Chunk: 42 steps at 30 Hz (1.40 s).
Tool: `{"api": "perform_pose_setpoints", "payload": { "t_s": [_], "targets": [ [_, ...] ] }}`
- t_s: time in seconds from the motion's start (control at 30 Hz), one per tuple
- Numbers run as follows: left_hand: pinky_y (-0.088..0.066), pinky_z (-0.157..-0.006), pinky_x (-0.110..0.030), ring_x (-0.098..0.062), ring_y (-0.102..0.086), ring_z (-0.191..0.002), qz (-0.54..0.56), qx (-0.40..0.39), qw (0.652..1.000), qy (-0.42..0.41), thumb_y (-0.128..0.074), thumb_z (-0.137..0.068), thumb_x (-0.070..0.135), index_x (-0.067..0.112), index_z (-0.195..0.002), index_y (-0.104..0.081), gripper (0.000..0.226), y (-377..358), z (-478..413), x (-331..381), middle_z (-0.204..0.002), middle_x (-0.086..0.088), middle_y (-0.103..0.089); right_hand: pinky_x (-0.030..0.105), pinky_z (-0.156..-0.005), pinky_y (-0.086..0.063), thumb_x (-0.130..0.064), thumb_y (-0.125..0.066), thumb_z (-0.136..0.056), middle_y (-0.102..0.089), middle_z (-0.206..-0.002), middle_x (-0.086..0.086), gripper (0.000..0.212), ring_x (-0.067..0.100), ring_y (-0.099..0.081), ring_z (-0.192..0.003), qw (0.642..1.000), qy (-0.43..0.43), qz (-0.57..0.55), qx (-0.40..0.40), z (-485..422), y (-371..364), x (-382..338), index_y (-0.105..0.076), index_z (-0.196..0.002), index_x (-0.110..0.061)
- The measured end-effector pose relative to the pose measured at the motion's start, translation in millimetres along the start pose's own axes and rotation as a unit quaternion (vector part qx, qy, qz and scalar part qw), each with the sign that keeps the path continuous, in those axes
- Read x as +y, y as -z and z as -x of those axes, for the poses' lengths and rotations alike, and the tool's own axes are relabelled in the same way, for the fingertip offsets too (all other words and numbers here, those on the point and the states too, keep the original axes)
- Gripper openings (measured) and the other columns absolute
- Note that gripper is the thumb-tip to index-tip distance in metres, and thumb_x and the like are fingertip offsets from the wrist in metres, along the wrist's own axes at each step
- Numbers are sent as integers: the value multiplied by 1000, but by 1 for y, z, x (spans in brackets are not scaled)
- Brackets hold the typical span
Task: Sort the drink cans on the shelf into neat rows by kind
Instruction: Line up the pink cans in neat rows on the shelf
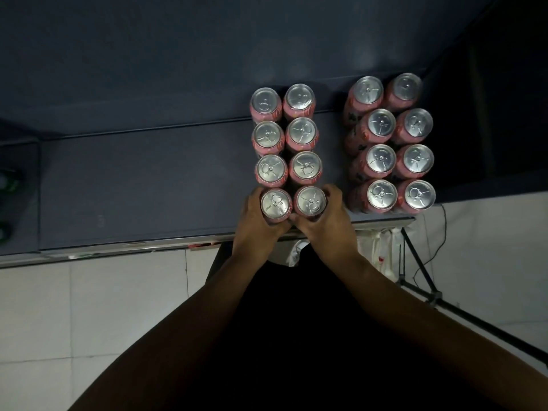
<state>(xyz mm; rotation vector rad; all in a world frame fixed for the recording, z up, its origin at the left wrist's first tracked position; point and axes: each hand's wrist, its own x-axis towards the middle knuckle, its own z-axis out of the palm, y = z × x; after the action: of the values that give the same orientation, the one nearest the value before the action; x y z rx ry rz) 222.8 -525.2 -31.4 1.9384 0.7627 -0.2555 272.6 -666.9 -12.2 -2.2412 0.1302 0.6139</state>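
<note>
and here are the two cans at the near end of the left block: the front-left can [275,204] and the front-right can [310,201] are standing upright, side by side, just behind the shelf's front edge. the left hand [256,225] is wrapping round the front-left can, fingers curling about its outer side, and the right hand [324,223] is gripping the front-right can the same way. the two hands are close together, thumbs nearly meeting in front of the cans.

behind that pair the left block [302,134] is running back in two straight files, four cans deep, silver lids up and pinkish-red sides showing. a gap over, the right block [382,160] is standing in the same two-by-four pattern, its sides pinkish-red with dark markings; the labels are too dim to read.

all of it is sitting on the right half of a dark shelf [148,179] with a pale metal lip [118,247] along the front. below, a light tiled floor [103,307] is showing, with a black stand [421,274] and a thin cable [443,232] over to the right.
</note>
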Motion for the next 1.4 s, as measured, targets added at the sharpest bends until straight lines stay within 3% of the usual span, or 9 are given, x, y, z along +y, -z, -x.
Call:
{"api": "perform_pose_setpoints", "payload": {
  "t_s": [0.1,0.2,0.4,0.67,0.97,1.2,1.4],
  "targets": [
    [-54,-97,-45,-20,-56,-125,-125,-22,992,-1,-81,-80,31,33,-145,-39,78,18,10,11,-144,6,-49,36,-87,-46,-44,-78,-85,-54,-140,0,70,24,-56,-125,997,32,60,21,12,10,-14,-42,-140,-20],
    [-48,-101,-46,-27,-46,-137,-252,-16,967,16,-65,-90,28,26,-154,-29,74,41,22,26,-158,2,-38,42,-90,-48,-40,-65,-93,-48,-145,2,56,30,-55,-126,988,61,142,4,22,21,-33,-45,-139,-16],
    [-48,-95,-47,-31,-48,-127,-381,61,922,-5,-55,-95,25,17,-143,-39,51,88,52,57,-146,-4,-44,44,-108,-41,-41,-52,-100,-28,-164,3,65,31,-32,-147,946,113,297,-58,40,35,-89,-30,-155,-16],
    [-45,-104,-51,-32,-45,-130,-387,195,901,21,-52,-97,34,20,-138,-40,45,158,100,51,-147,-5,-42,48,-114,-33,-38,-45,-100,-28,-162,9,58,36,-30,-146,884,230,394,-103,82,-1,-165,-33,-153,-16],
    [-22,-120,-59,-35,-17,-154,-339,253,899,115,-33,-103,57,31,-156,-23,60,255,177,-23,-166,1,-19,51,-120,-28,-42,-43,-104,-15,-170,2,61,35,-22,-153,819,339,444,-129,167,-98,-242,-25,-159,-24],
    [-35,-109,-55,-40,-33,-143,-322,323,874,169,-43,-101,50,26,-150,-36,54,359,259,-119,-160,-3,-32,51,-118,-29,-41,-45,-104,-10,-171,2,61,34,-19,-153,779,418,442,-156,274,-217,-298,-23,-159,-26],
    [-36,-107,-58,-43,-37,-139,-286,375,853,223,-48,-101,45,25,-150,-35,54,419,309,-183,-159,-5,-34,51,-118,-28,-40,-43,-104,-12,-170,2,59,34,-17,-154,739,483,435,-176,344,-294,-336,-25,-158,-26]
  ]
}}
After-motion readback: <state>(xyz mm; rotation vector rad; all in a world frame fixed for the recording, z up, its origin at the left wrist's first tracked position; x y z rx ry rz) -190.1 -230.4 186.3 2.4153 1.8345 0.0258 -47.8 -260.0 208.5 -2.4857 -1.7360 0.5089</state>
